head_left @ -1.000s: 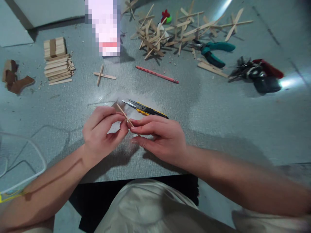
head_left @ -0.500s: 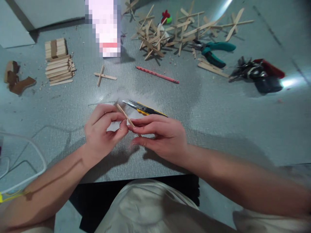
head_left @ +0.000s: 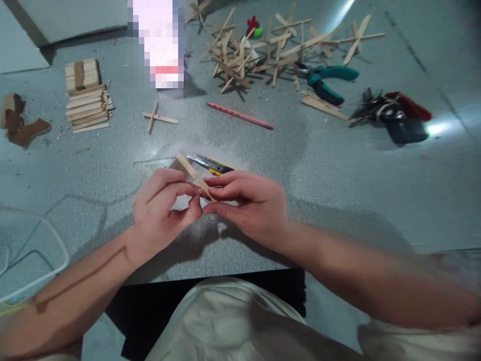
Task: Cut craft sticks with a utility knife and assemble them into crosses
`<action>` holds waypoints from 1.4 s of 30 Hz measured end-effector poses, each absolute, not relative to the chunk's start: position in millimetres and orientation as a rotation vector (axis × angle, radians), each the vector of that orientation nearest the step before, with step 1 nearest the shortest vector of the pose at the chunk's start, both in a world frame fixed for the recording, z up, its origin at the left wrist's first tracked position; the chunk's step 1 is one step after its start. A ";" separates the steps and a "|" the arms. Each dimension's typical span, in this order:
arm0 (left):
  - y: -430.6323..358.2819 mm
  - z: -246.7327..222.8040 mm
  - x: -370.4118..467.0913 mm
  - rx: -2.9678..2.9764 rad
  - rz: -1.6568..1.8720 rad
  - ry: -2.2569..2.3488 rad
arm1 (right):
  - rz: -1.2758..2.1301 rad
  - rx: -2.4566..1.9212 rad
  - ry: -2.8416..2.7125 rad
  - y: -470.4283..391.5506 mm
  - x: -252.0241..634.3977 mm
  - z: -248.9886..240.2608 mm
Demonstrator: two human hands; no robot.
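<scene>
Between my two hands, above the table, is a wooden craft stick (head_left: 190, 169), slanting from upper left to lower right with its flat face partly toward me. My left hand (head_left: 163, 208) pinches at its middle, thumb against fingertips; part of a second stick may be hidden there. My right hand (head_left: 250, 200) has thumb and fingers closed on the lower end of the stick. A yellow and black utility knife (head_left: 214, 165) lies just beyond, its blade pointing left and its rear covered by my right hand. Farther off rests a pair of crossed craft sticks (head_left: 153, 118).
A red pencil (head_left: 240, 116) lies past the knife. Stacked craft sticks (head_left: 88, 108) stand at left, near torn brown cardboard (head_left: 28, 131). Many joined sticks (head_left: 233, 60) are heaped at the back, beside teal-handled pliers (head_left: 330, 75). Dark and red tools (head_left: 394, 115) lie at right.
The stick has turned to show more of its flat face. My right hand has moved slightly up and its thumb has closed in on the stick. The whole view has shifted slightly.
</scene>
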State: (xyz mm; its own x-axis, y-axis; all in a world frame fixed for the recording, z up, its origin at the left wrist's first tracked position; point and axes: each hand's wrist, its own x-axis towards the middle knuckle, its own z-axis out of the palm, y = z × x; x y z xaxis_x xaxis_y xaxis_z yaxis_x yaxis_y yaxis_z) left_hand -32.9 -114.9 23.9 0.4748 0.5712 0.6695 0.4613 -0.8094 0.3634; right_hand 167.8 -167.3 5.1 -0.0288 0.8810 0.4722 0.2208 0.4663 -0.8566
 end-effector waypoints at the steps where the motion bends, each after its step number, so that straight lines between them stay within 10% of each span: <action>1: -115.1 24.4 -33.2 2.582 1.254 0.915 | 0.689 -1.003 -1.539 -167.0 168.2 5.8; 28: -97.2 26.6 -44.9 2.627 1.163 0.759 | 0.748 -1.188 -1.385 -153.9 180.6 1.7; 42: -68.3 20.1 -58.8 2.927 0.819 0.715 | 0.238 -1.461 -2.058 -134.1 206.0 -3.3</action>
